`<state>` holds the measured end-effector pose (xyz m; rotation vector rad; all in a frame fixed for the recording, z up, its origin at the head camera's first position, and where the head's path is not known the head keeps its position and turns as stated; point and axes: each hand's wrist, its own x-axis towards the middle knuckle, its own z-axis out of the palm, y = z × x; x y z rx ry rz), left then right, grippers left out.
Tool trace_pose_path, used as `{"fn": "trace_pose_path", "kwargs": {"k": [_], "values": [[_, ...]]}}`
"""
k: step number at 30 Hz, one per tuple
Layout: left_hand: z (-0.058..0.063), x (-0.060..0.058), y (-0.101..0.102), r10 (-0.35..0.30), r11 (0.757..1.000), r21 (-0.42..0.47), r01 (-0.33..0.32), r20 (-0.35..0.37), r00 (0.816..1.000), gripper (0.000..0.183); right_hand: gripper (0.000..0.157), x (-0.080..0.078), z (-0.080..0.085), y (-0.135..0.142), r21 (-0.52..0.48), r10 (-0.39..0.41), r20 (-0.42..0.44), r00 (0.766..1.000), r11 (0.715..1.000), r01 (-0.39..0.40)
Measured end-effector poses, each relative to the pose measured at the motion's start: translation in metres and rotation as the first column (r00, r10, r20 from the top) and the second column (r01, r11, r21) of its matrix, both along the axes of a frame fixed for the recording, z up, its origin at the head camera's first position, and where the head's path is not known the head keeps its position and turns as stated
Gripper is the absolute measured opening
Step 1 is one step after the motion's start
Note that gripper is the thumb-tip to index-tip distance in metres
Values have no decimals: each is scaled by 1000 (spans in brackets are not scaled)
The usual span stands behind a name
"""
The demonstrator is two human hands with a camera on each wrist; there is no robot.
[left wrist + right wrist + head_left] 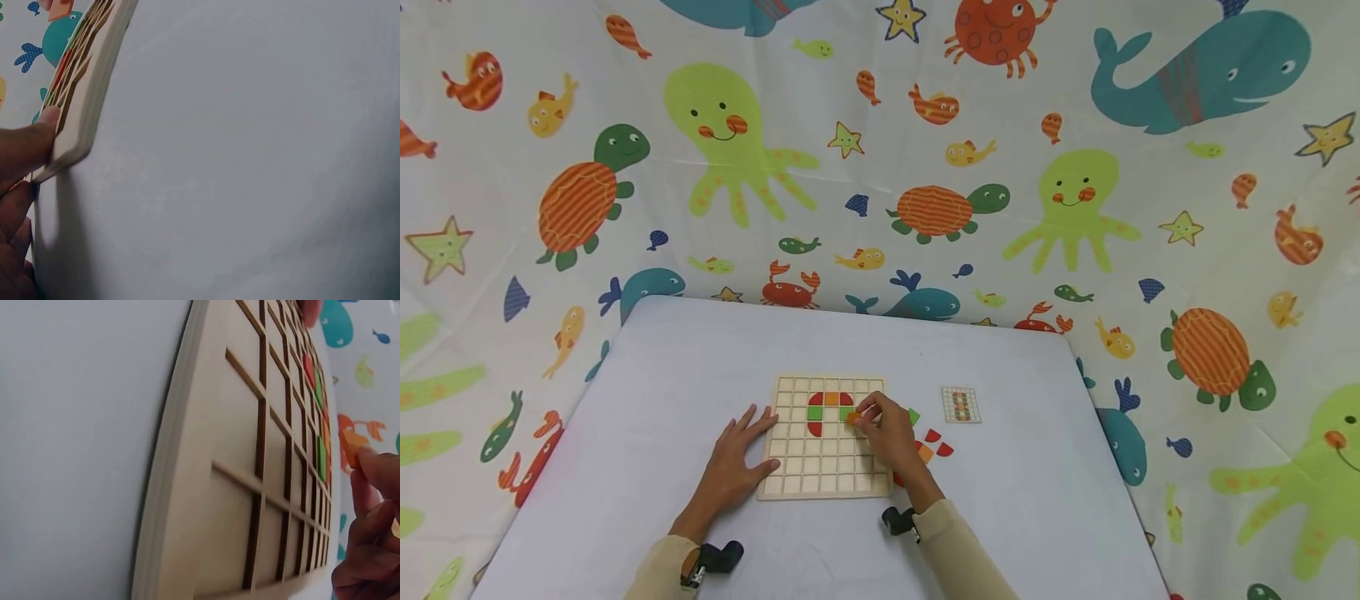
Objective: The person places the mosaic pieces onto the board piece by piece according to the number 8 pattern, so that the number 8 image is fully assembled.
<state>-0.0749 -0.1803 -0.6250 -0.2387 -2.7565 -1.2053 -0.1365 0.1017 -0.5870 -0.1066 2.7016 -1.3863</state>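
A wooden grid board lies on the table, with red, green and orange pieces set in some of its upper cells. Among them are a green square and a red rounded piece on the left, and an orange square in the top row. My right hand pinches a small orange square tile between thumb and fingertips, just above the board near the right green square. At the board's left edge, my left hand rests with fingers spread, its thumb touching the rim.
Loose red, green and orange pieces lie right of the board, partly hidden by my right hand. A small printed card with a grid pattern lies farther right. Behind the white table hangs a sea-animal curtain.
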Motion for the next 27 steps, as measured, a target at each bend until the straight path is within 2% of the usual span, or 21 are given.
{"fn": "trace_pose_path", "kwargs": {"k": [4, 8, 22, 27], "values": [[-1, -1, 1, -5, 1000, 1, 5, 14, 1000, 74, 13, -1, -2, -13, 9, 28, 25, 999, 1000, -28], [-1, -1, 2, -7, 1000, 0, 7, 12, 1000, 74, 14, 0, -5, -23, 59, 14, 46, 999, 998, -17], [-1, -2, 2, -8, 1000, -7, 8, 16, 1000, 74, 9, 0, -7, -39, 192, -5, -5, 1000, 981, 6], [-2, -4, 0, -10, 1000, -18, 10, 50, 999, 76, 7, -1, -7, -39, 220, 17, -16, 1000, 975, -13]]}}
